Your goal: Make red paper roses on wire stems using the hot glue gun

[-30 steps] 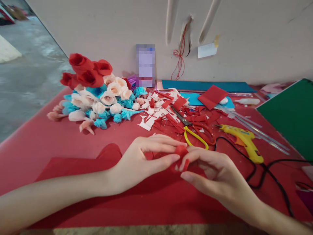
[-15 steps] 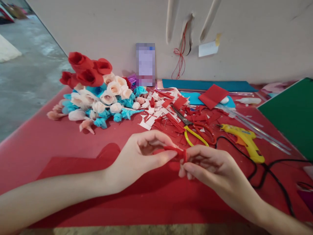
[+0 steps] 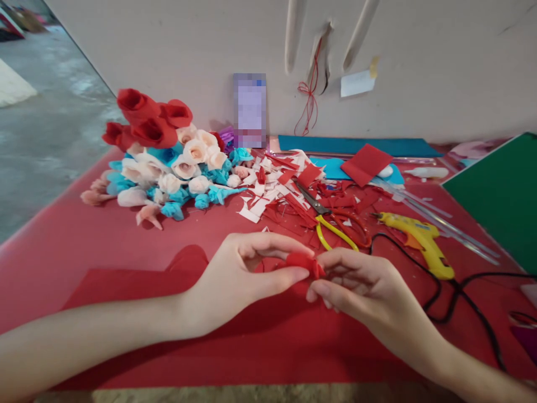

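Note:
A small piece of red crepe paper, curled and folded at its right end, is held up between my hands over the table. My left hand pinches it from the left, with thumb below and fingers above. At its right end my right hand is closed, thumb and fingertips on the gathered edge. Beneath my hands and left forearm lies a large red paper sheet. Just beyond them are scissors with one yellow and one red handle, lying on paper scraps.
Paper flowers in red, cream, blue and pink are heaped at the left. A yellow glue gun with a black cable lies right. Behind stand a phone and a red paper square; a green board leans at the right.
The red paper has turned between my fingers and now shows a wider, rounded face. My left hand has shifted slightly down and right; my right hand stays almost in place.

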